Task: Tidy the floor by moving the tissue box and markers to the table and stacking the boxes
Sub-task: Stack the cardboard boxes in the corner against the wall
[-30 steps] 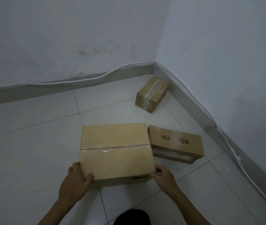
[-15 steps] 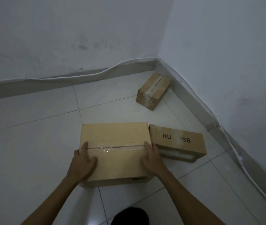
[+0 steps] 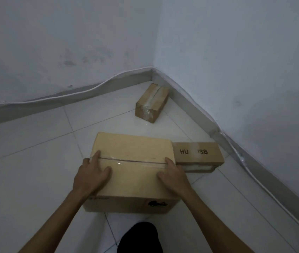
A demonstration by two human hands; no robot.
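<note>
Cardboard large box (image 3: 132, 168) lies on the floor (image 3: 26, 161) near the room's corner, both hands (image 3: 92, 175) (image 3: 174, 175) flat, fingers spread atop; stacking seems begun, perhaps needing the lettered box (image 3: 198, 155) lifted on.

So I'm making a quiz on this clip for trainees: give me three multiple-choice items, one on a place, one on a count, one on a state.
1. Where does the small taped box lie?
A. near the wall corner
B. on the big box
C. in a hand

2. How many cardboard boxes show?
A. two
B. three
C. five

3. How do the hands meet the big box?
A. both rest flat on its top
B. only one touches it
C. neither touches it

Key: 1 A, it sits on the floor by the corner; 2 B, big box, lettered box and small taped box; 3 A, the left hand and right hand lie on its top, fingers spread.
</note>
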